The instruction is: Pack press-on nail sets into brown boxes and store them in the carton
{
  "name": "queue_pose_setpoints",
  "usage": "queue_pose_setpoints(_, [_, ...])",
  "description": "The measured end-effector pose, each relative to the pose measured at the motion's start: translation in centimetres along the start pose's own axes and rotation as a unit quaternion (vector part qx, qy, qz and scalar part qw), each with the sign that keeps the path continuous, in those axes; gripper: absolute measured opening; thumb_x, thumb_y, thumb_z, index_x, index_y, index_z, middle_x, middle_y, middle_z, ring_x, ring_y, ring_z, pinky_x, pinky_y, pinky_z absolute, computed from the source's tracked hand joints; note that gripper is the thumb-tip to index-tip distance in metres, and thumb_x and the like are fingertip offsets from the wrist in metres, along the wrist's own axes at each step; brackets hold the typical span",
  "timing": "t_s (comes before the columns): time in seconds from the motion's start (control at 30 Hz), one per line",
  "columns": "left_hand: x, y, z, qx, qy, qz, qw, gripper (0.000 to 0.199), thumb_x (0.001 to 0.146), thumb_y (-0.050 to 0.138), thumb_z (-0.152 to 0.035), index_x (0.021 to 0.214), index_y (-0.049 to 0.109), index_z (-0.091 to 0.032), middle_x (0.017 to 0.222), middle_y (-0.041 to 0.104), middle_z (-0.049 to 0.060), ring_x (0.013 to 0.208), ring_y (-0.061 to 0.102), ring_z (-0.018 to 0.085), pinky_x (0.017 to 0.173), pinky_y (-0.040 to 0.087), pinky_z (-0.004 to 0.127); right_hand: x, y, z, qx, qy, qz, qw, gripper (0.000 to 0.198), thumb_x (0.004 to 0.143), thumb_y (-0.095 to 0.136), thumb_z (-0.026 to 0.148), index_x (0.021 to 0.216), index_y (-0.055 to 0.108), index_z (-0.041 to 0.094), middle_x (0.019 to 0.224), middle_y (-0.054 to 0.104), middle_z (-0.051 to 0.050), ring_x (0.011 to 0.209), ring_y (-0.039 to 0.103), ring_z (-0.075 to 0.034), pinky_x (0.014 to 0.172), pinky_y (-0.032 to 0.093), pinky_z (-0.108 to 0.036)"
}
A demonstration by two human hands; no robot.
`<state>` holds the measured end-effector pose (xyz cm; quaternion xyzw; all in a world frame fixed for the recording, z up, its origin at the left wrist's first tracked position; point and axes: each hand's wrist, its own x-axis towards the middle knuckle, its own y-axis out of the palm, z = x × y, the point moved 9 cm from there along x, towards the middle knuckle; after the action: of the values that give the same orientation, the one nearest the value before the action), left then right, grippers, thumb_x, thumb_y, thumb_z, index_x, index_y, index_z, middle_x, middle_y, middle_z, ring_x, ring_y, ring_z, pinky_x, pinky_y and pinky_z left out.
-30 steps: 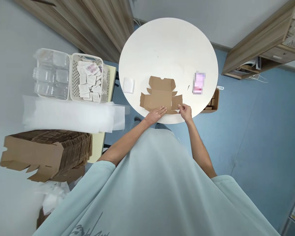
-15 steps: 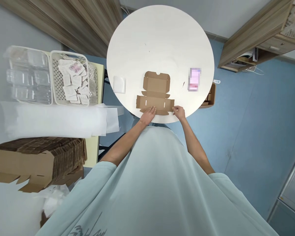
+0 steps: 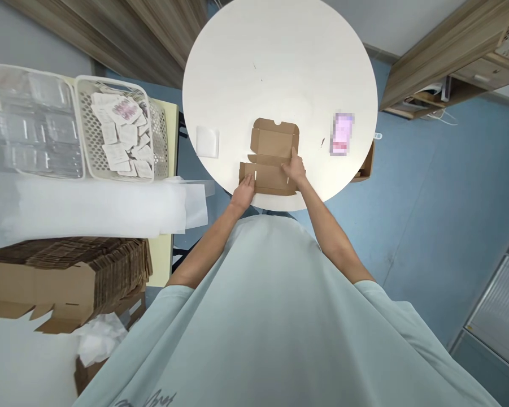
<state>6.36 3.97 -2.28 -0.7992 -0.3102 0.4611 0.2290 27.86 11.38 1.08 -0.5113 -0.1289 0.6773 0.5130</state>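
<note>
An unfolded brown cardboard box [image 3: 271, 180] lies on the round white table [image 3: 275, 62], its flaps spread and its notched lid panel on the far side. My left hand [image 3: 243, 193] rests on the near left corner of the cardboard, fingers stretched over the side flap. On the right part of the box lies my right hand [image 3: 295, 168], its fingers apart near the fold between the two panels. The hand hides part of the right flap. Left of the box is a white square packet [image 3: 207, 142].
A pixelated pink item [image 3: 342, 134] lies on the table's right side. On a side table at left stand a basket of white cards [image 3: 122, 135], clear plastic containers [image 3: 38, 124], white sheets [image 3: 97, 206] and a stack of flat cardboard boxes [image 3: 68, 277]. A cardboard carton [image 3: 366, 164] sits beneath the table's right edge.
My left hand has moved left from the middle of the near edge to the left flap. My right hand has gone from the right flap up and inward onto the box.
</note>
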Motion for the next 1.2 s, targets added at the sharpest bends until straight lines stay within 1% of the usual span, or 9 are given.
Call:
queue_pose_setpoints(0.1, [0.0, -0.5, 0.1, -0.009, -0.001, 0.000, 1.000, 0.073, 0.103, 0.051, -0.004, 0.174, 0.042, 0.004, 0.184, 0.040, 0.031, 0.174, 0.042, 0.036, 0.144, 0.038, 0.051, 0.6, 0.7, -0.2, 0.032, 0.053, 0.004, 0.998, 0.091, 0.101, 0.056, 0.019, 0.185, 0.023, 0.006, 0.160, 0.057, -0.029, 0.137, 0.067, -0.037, 0.118, 0.060, -0.055])
queue_pose_setpoints(0.27, [0.1, -1.0, 0.4, -0.036, -0.024, -0.018, 0.999, 0.072, 0.102, 0.056, -0.004, 0.174, 0.047, -0.003, 0.182, 0.047, 0.026, 0.170, 0.050, 0.036, 0.140, 0.044, 0.049, -0.1, 1.9, -0.4, 0.095, 0.034, 0.021, 0.995, 0.097, 0.102, 0.065, 0.027, 0.188, 0.022, 0.017, 0.164, 0.050, -0.024, 0.128, 0.073, -0.032, 0.122, 0.060, -0.053])
queue_pose_setpoints(0.43, [-0.2, -1.2, 0.6, -0.080, -0.058, -0.054, 0.994, 0.071, 0.101, 0.058, -0.002, 0.171, 0.054, -0.015, 0.180, 0.054, 0.018, 0.165, 0.057, 0.034, 0.136, 0.048, 0.046, -2.5, 3.6, -1.5, 0.092, 0.024, 0.051, 0.994, 0.138, 0.088, 0.092, 0.045, 0.190, 0.000, 0.032, 0.173, 0.040, -0.022, 0.150, 0.060, -0.042, 0.124, 0.058, -0.062])
queue_pose_setpoints(0.5, [-0.3, -1.1, 0.9, -0.101, -0.085, -0.064, 0.989, 0.071, 0.100, 0.060, -0.004, 0.170, 0.055, -0.017, 0.172, 0.063, 0.018, 0.157, 0.065, 0.037, 0.131, 0.053, 0.049, -3.6, 4.4, -1.7, 0.079, 0.013, 0.072, 0.994, 0.154, 0.083, 0.099, 0.051, 0.188, -0.012, 0.036, 0.179, 0.032, -0.023, 0.155, 0.055, -0.047, 0.122, 0.058, -0.067])
queue_pose_setpoints(0.6, [-0.6, -1.2, 1.6, -0.135, -0.133, -0.078, 0.979, 0.084, 0.098, 0.062, -0.004, 0.178, 0.043, -0.021, 0.160, 0.073, 0.017, 0.143, 0.074, 0.039, 0.123, 0.058, 0.054, -5.0, 5.3, -2.2, 0.053, 0.002, 0.099, 0.994, 0.166, 0.079, 0.103, 0.054, 0.185, -0.023, 0.037, 0.183, 0.022, -0.026, 0.157, 0.054, -0.051, 0.121, 0.058, -0.069])
queue_pose_setpoints(0.67, [-0.6, -1.5, 1.9, -0.151, -0.146, -0.090, 0.974, 0.099, 0.095, 0.063, -0.002, 0.186, 0.028, -0.023, 0.164, 0.071, 0.015, 0.142, 0.074, 0.037, 0.123, 0.058, 0.053, -5.5, 5.7, -2.6, 0.042, -0.005, 0.105, 0.994, 0.165, 0.080, 0.103, 0.054, 0.184, -0.024, 0.037, 0.184, 0.021, -0.027, 0.156, 0.055, -0.050, 0.121, 0.058, -0.068])
queue_pose_setpoints(0.73, [-0.4, -2.0, 1.9, -0.154, -0.146, -0.097, 0.972, 0.105, 0.093, 0.065, -0.003, 0.188, 0.024, -0.024, 0.163, 0.072, 0.013, 0.142, 0.074, 0.035, 0.123, 0.057, 0.050, -5.5, 5.8, -3.0, 0.038, -0.012, 0.102, 0.994, 0.161, 0.084, 0.101, 0.052, 0.184, -0.025, 0.039, 0.184, 0.024, -0.026, 0.154, 0.057, -0.049, 0.121, 0.059, -0.068])
queue_pose_setpoints(0.93, [0.3, -3.5, 1.5, -0.115, -0.150, -0.102, 0.977, 0.079, 0.097, 0.065, -0.009, 0.174, 0.058, -0.027, 0.129, 0.085, 0.012, 0.129, 0.079, 0.036, 0.115, 0.058, 0.046, -4.8, 6.1, -3.4, 0.032, -0.013, 0.088, 0.996, 0.153, 0.088, 0.098, 0.046, 0.185, -0.021, 0.043, 0.187, 0.024, -0.023, 0.150, 0.062, -0.047, 0.119, 0.061, -0.067])
queue_pose_setpoints(1.2, [0.3, -4.0, -0.1, 0.003, -0.141, -0.054, 0.989, 0.070, 0.109, 0.051, -0.016, 0.178, 0.053, -0.030, 0.121, 0.084, 0.017, 0.117, 0.080, 0.040, 0.101, 0.060, 0.051, -4.9, 5.6, -2.6, 0.018, 0.002, 0.089, 0.996, 0.145, 0.092, 0.095, 0.033, 0.188, -0.014, 0.036, 0.188, 0.021, -0.026, 0.154, 0.060, -0.048, 0.124, 0.059, -0.064])
